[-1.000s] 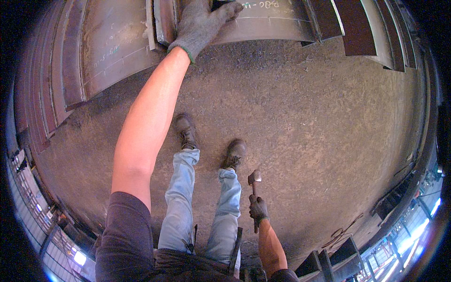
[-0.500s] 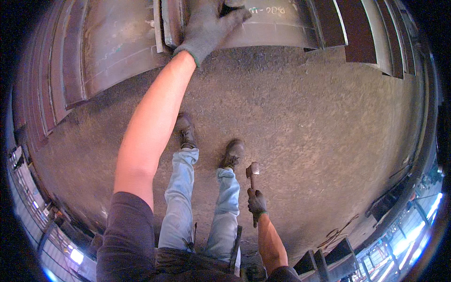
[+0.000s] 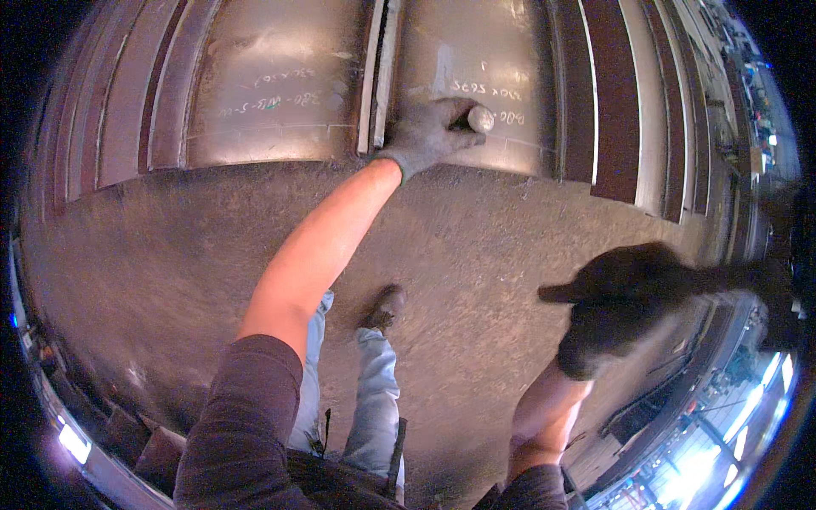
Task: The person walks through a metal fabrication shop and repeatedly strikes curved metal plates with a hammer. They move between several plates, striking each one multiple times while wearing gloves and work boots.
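Observation:
My left hand (image 3: 429, 136), in a grey glove, is closed around a short round metal bar (image 3: 481, 119), whose bright end faces up. The hand is over the near end of a steel beam (image 3: 476, 51) with chalk marks on it, beside an upright flange (image 3: 374, 76). The lower part of the bar is hidden by the glove. Raised at the right and close to view, my gloved right hand (image 3: 625, 310) grips the handle of a hammer (image 3: 727, 279). Motion blurs this hand, and the hammer's head is dark near the right rim.
More steel beams lie side by side to the left (image 3: 170, 93) and right (image 3: 625, 110). Below them stretches a rough brown floor (image 3: 476, 272), where my shoe (image 3: 384, 308) stands. Dark metal pieces (image 3: 633, 416) lie at the lower right.
My right hand has swung the hammer up from low beside my leg to the right. The beams now show lower in view, and the bar in my left hand has come into sight.

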